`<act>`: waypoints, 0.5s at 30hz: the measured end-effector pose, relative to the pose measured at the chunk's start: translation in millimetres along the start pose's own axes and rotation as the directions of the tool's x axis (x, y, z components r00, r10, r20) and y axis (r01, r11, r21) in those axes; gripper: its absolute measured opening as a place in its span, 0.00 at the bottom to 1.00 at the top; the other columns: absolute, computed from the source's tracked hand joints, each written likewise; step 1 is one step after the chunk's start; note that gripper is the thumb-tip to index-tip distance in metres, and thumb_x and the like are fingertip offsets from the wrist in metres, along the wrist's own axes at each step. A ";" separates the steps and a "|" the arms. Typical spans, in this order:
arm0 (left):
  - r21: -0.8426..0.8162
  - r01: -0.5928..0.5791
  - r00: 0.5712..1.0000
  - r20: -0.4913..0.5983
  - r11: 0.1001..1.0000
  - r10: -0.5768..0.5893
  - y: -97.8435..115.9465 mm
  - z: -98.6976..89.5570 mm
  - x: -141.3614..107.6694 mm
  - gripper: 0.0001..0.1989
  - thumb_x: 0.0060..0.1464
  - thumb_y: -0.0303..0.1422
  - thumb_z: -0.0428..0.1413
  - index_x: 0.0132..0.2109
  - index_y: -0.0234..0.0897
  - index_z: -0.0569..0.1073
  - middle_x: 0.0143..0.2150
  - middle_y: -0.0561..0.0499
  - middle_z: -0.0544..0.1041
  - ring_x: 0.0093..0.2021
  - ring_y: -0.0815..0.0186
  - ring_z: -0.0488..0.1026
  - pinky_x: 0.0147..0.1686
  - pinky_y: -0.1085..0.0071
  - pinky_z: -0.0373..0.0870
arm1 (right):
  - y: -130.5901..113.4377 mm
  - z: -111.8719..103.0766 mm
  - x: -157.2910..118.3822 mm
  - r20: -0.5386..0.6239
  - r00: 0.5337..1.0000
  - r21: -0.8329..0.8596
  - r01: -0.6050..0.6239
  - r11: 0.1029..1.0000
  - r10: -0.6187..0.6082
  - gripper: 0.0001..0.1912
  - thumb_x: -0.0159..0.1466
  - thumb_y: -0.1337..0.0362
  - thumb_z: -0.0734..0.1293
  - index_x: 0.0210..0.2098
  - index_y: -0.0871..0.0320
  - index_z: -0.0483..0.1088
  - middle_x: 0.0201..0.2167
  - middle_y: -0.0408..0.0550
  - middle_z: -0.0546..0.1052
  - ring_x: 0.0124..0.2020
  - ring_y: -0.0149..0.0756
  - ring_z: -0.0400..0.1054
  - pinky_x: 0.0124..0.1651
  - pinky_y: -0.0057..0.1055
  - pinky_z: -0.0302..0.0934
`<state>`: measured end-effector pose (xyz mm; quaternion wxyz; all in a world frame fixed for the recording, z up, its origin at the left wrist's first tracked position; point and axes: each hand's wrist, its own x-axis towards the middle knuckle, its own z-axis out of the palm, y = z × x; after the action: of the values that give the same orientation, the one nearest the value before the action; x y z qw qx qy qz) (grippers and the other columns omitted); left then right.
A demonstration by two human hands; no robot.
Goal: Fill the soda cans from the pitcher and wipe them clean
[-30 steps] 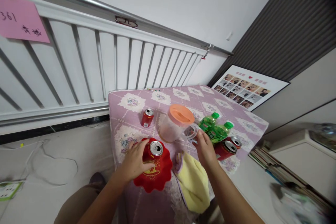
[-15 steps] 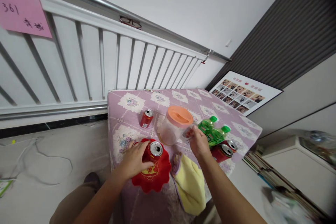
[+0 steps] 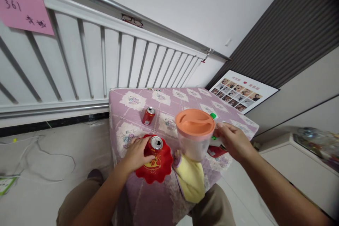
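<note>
My left hand (image 3: 139, 153) is closed around a red drink can (image 3: 155, 144), which stands on a red scalloped plate (image 3: 164, 169) with a yellow printed figure. With my right hand (image 3: 233, 139) I grip the handle side of a translucent plastic pitcher (image 3: 193, 146) with an orange lid (image 3: 195, 122). The pitcher is raised above the table, over the far end of a folded yellow cloth (image 3: 190, 182). Beyond the plate stands another red can (image 3: 148, 116). Behind the pitcher and my right hand, a green bottle cap (image 3: 213, 115) and another red can (image 3: 215, 151) are partly hidden.
The table wears a purple flowered cloth (image 3: 135, 120). A white radiator (image 3: 132, 63) runs along its far left, with eyeglasses (image 3: 132, 20) on top and a pink note (image 3: 25, 5). A photo board (image 3: 238, 91) leans at the right; a white cabinet (image 3: 283, 159) stands nearby.
My right hand has lifted the pitcher off the table and brought it right and nearer, now covering much of the green bottles. My left hand stays on the can on the plate.
</note>
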<state>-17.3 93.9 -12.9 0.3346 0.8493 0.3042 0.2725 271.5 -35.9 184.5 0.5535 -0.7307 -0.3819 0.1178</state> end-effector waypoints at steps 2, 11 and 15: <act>-0.001 -0.013 1.000 0.001 1.000 0.013 -0.4 -0.4 0.1 0.36 0.48 0.39 0.64 0.63 0.41 0.63 0.60 0.41 0.72 0.61 0.48 0.67 0.65 0.47 0.49 | -11.8 -7.9 -6.7 0.147 0.986 -0.053 -0.074 0.996 0.081 0.25 0.49 0.41 0.73 0.21 0.58 0.71 0.17 0.42 0.68 0.19 0.27 0.57 0.21 0.27 0.51; 0.013 -0.030 0.999 -0.039 0.999 0.030 1.8 -3.8 -1.4 0.36 0.46 0.37 0.66 0.62 0.41 0.64 0.60 0.43 0.72 0.60 0.48 0.68 0.64 0.49 0.54 | -56.1 -6.2 -32.6 0.315 0.938 -0.256 -0.064 0.965 0.146 0.29 0.49 0.35 0.71 0.22 0.58 0.71 0.18 0.42 0.67 0.21 0.28 0.59 0.24 0.27 0.58; 0.014 -0.042 0.999 -0.032 0.999 0.042 1.7 -4.0 -1.5 0.37 0.46 0.38 0.66 0.62 0.42 0.63 0.59 0.44 0.73 0.60 0.49 0.68 0.63 0.50 0.56 | -51.6 -3.6 -32.3 0.352 0.928 -0.310 -0.009 0.951 0.124 0.29 0.52 0.36 0.69 0.24 0.58 0.71 0.20 0.42 0.68 0.23 0.29 0.61 0.26 0.27 0.60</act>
<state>-20.5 93.5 -9.5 0.3180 0.8532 0.2936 0.2911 229.5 -55.8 224.1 0.3494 -0.7845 -0.4667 0.2113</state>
